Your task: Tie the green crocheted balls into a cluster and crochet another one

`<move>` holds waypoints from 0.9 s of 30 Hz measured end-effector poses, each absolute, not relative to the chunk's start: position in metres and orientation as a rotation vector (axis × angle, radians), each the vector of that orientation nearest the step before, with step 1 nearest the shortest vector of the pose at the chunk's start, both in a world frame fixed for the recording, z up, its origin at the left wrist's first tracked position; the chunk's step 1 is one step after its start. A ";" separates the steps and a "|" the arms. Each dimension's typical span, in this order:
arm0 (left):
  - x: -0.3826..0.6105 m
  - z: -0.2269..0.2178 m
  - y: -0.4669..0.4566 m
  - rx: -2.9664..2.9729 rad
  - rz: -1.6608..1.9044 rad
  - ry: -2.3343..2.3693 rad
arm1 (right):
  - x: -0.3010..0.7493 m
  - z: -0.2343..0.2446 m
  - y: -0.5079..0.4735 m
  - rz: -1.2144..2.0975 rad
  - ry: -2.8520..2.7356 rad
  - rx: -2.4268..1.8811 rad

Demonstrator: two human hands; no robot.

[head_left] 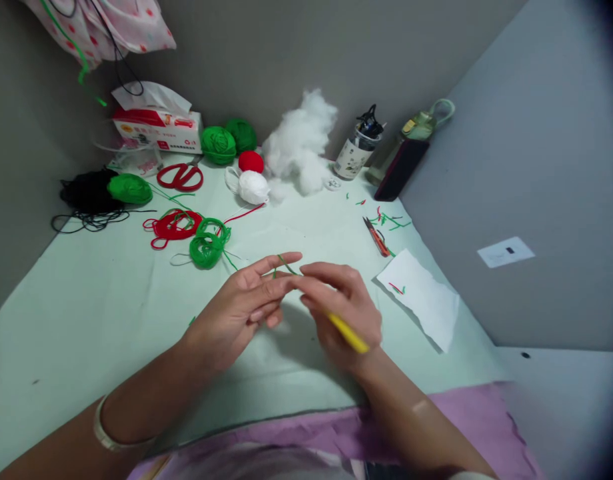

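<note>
A pale green tabletop point(86, 320) stands between grey walls point(226, 53). Red-and-white print marks the tissue pack point(156, 132), and the jar point(353, 159) carries a pale label point(350, 160); their writing is too small to read. Above the tabletop, the left hand point(251, 300) pinches green yarn point(288, 265), forefinger outstretched; the right hand's point(344, 310) fingers close around a yellow handle point(349, 333).

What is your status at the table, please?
Left hand: green yarn over index finger. Right hand: gripping yellow handle. Nothing seen blocking either hand.
</note>
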State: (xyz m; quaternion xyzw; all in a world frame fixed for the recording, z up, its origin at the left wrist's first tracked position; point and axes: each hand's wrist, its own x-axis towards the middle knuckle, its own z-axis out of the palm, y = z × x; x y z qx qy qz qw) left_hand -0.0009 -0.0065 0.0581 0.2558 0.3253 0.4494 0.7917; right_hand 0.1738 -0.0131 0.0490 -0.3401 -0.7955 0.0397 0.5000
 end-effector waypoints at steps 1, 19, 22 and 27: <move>-0.002 0.059 -0.006 0.536 0.970 0.702 | 0.173 0.050 -0.012 0.243 -1.813 -0.819; -0.001 0.052 -0.006 0.758 1.108 0.826 | 0.167 0.053 -0.003 0.842 -1.470 -0.749; 0.002 0.052 -0.006 0.758 1.106 0.809 | 0.165 0.052 -0.003 0.886 -1.493 -0.729; 0.006 0.051 -0.007 0.679 1.135 0.779 | 0.167 0.043 -0.009 0.475 -1.777 -0.817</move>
